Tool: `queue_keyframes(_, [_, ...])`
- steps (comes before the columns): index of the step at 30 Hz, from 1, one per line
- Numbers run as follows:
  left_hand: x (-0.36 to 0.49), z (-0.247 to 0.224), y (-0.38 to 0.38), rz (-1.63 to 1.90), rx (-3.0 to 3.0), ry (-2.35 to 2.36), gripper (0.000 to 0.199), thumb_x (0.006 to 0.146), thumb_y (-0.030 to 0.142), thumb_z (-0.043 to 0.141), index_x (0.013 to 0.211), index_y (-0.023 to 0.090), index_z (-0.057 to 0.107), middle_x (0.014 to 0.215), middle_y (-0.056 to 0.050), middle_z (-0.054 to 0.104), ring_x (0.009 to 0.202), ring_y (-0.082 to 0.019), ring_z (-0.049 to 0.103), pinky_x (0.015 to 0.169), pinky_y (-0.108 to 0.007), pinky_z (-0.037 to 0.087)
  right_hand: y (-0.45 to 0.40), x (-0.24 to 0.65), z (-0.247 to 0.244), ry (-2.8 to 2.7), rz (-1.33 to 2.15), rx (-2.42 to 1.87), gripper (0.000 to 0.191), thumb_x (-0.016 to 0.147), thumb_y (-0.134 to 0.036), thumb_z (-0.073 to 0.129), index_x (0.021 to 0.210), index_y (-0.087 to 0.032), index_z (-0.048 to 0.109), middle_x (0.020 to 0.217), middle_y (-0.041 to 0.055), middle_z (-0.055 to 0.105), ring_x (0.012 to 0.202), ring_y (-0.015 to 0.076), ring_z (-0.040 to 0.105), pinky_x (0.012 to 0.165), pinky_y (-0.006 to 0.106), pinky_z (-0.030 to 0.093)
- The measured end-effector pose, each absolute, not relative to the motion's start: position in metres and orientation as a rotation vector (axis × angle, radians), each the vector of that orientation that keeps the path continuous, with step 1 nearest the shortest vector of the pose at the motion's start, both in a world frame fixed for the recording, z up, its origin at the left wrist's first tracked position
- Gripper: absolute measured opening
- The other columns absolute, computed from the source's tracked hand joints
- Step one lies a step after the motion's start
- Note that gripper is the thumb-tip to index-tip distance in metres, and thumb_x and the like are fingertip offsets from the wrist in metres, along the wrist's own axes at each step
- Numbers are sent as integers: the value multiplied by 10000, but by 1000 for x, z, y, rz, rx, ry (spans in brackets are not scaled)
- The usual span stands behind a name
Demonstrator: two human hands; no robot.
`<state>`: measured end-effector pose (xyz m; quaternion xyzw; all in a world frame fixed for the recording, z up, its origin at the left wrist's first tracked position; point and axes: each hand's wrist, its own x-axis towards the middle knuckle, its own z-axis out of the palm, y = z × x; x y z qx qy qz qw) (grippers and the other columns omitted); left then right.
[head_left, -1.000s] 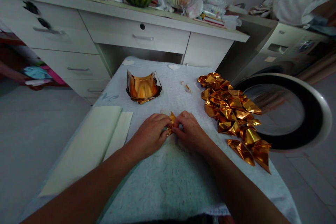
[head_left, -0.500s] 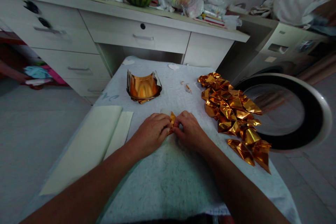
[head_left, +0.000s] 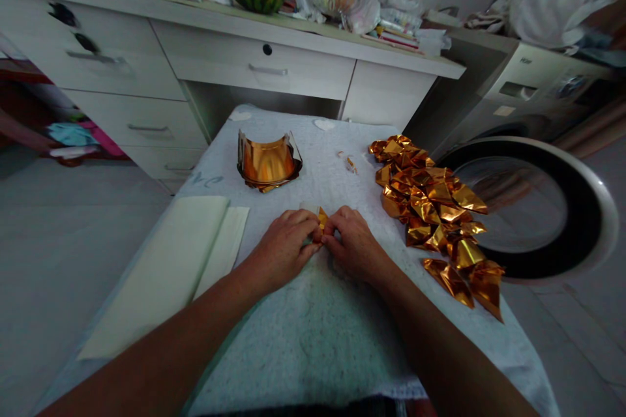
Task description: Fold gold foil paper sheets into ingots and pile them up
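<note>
"Fingers?"
"Left hand and right hand both pinch the foil."
"Where is it?"
"Between them, with the pile at its three o'clock, the stack at eleven."

Gold foil, paper on tablecloth

Cool, dim light falls on the pale blue cloth-covered surface, greener and darker toward its near edge; glare flecks the folded orange-gold foil pieces along its right side. Wide-angle distortion stretches the silver-grey metal washing machine beyond them, and fine detail looks soft.
</note>
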<state>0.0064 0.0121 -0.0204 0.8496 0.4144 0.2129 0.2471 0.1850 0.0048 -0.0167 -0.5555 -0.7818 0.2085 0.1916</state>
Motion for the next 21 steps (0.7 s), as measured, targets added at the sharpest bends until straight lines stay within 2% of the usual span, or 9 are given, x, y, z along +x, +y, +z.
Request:
queue_keyframes(6, [4,-21,13,589,2303,1106,181,829,153,586,991,229,560,1047,-36,612,1012,-232,524,908,-399,423,6,185,-16,-2198,597,-1551,111,805,-109,636,757,-184,568,875,37,536,892,198,480,805,321,364])
queue_keyframes(11, [4,-21,16,584,2303,1106,134,843,135,546,946,214,581,1003,-40,621,985,-226,534,900,-391,424,7,186,-15,-2187,625,-1545,118,804,-108,643,748,-179,569,868,34,534,897,196,488,815,322,368])
queue_keyframes(21, [5,-20,18,605,2283,1122,141,812,115,603,899,223,579,956,-25,634,966,-222,545,879,-378,432,6,187,-20,-2177,624,-1538,108,804,-116,632,757,-186,564,881,32,529,893,194,477,809,323,359])
